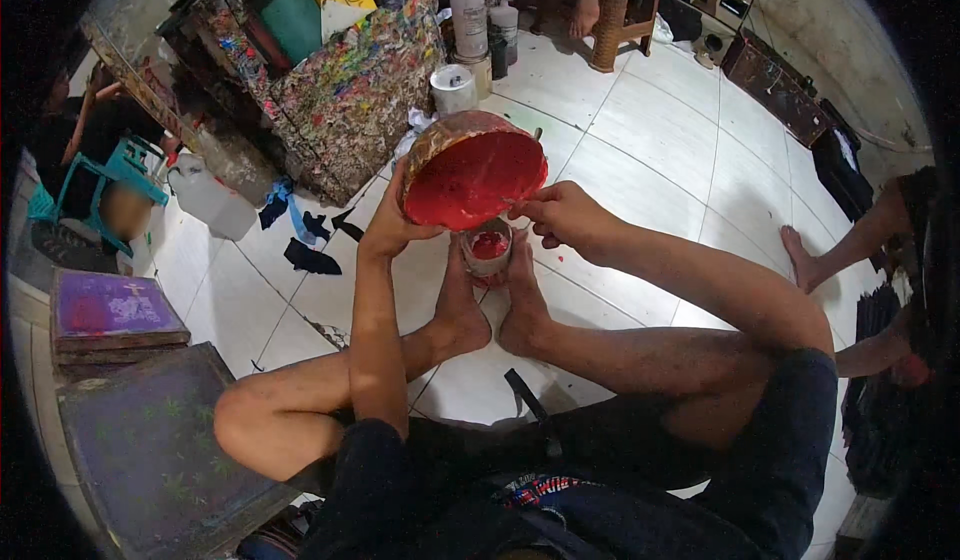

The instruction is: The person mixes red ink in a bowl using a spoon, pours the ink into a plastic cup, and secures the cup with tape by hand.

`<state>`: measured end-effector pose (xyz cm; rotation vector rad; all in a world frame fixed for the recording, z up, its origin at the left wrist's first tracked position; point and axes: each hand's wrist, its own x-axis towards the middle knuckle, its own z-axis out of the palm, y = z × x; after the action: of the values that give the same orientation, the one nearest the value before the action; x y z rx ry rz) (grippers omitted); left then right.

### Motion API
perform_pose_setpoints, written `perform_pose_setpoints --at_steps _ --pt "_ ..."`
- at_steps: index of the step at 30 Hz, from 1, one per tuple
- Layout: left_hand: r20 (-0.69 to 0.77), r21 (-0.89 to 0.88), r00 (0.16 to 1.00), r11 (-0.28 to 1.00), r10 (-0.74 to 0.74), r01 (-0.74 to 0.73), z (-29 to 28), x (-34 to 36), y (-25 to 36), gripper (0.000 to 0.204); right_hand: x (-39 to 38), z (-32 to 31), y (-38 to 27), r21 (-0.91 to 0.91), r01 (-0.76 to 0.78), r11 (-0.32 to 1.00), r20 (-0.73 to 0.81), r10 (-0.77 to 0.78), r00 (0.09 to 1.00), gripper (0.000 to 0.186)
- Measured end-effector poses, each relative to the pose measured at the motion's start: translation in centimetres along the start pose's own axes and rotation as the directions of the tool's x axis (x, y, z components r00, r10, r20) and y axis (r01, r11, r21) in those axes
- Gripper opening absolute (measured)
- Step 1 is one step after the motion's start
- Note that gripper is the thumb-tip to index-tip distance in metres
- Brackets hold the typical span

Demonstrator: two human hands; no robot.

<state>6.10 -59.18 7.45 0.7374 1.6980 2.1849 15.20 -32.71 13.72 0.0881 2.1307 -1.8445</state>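
Observation:
My left hand [390, 222] grips the left side of a round bowl [478, 175], its inside coated in wet red paint. The bowl is tipped so that its opening faces me, above a small clear jar [490, 263]. Red paint shows inside the jar, which stands on the floor tiles between my bare feet. At the bowl's lower right rim, my right hand [575, 222] is closed in a pinch. Whatever those fingers hold is too small to make out.
Paint-crusted boards [350, 90] and white containers [468, 15] stand at the back. Stacked frames [120, 310] lie at left, near a jug [212, 198] and dark cloth scraps [310, 258]. Another person's foot [797, 258] is at right; a brown stool [625, 10] stands far back.

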Motion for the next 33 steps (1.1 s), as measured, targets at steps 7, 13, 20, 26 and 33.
perform_pose_setpoints --at_steps 7,13,20,26,33 --pt "0.043 0.001 0.998 0.999 0.039 -0.039 0.1 -0.1 0.4 0.129 -1.6 0.2 -2.3 -0.170 -0.010 0.985 0.237 0.050 0.970 0.029" --pt "0.001 0.059 0.999 0.997 0.045 -0.045 0.0 0.0 -1.1 0.129 -3.6 2.8 -4.1 -0.338 0.245 0.909 0.112 -0.220 0.969 0.030" --pt "0.008 0.030 0.999 0.999 0.032 -0.033 -0.4 -0.1 -0.4 0.130 -2.7 4.9 -0.5 -0.505 0.518 0.690 0.141 -0.526 0.839 0.021" --pt "-0.044 -0.037 0.999 0.999 0.025 -0.026 0.0 -0.6 0.4 0.133 -3.0 2.7 1.0 -0.609 0.406 0.682 0.230 -0.338 0.913 0.019" --pt "0.002 -0.042 1.000 0.999 0.021 -0.021 -0.3 0.2 -0.2 0.131 -4.2 -2.1 -0.3 -0.715 0.364 0.597 0.111 -0.417 0.902 0.026"
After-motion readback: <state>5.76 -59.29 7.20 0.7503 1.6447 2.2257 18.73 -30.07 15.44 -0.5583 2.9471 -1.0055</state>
